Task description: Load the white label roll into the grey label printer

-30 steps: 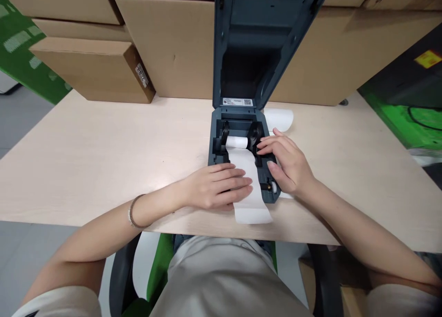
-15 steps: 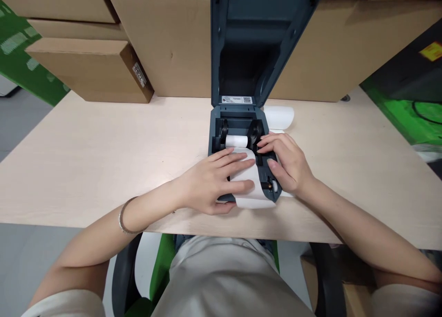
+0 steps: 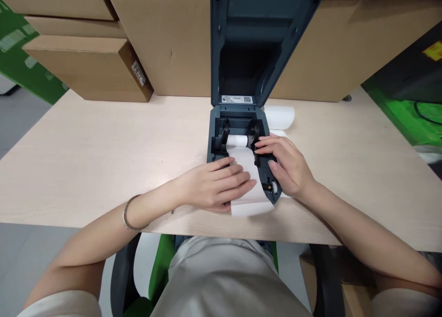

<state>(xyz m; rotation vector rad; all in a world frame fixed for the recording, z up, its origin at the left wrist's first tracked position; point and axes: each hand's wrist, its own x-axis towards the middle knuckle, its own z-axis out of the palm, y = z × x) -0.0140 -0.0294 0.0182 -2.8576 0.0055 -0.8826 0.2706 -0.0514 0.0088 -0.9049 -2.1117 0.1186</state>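
A dark blue label printer (image 3: 271,169) stands on the table with its lid (image 3: 253,26) raised. Inside it, a small white paper roll (image 3: 237,140) sits between two black roll holders (image 3: 253,129). From the roll a white paper strip (image 3: 253,208) runs toward me and out over the printer's front edge. My left hand (image 3: 214,184) lies flat across the strip and the printer's left side, its fingers stretched out and open. My right hand (image 3: 288,165) rests on the printer's right side, thumb apart, fingertips beside the right roll holder. The printer's front left corner is hidden under my left hand.
Another piece of white paper (image 3: 279,117) lies on the table (image 3: 103,160) behind my right hand. Large cardboard boxes (image 3: 165,45) line the table's back edge, with a smaller cardboard box (image 3: 79,68) at the left. A dark object with a yellow label (image 3: 433,51) is at far right.
My left hand has slid a little back toward the left and its fingers have drawn closer together, uncovering more of the paper strip. The right hand stays nearly in place.
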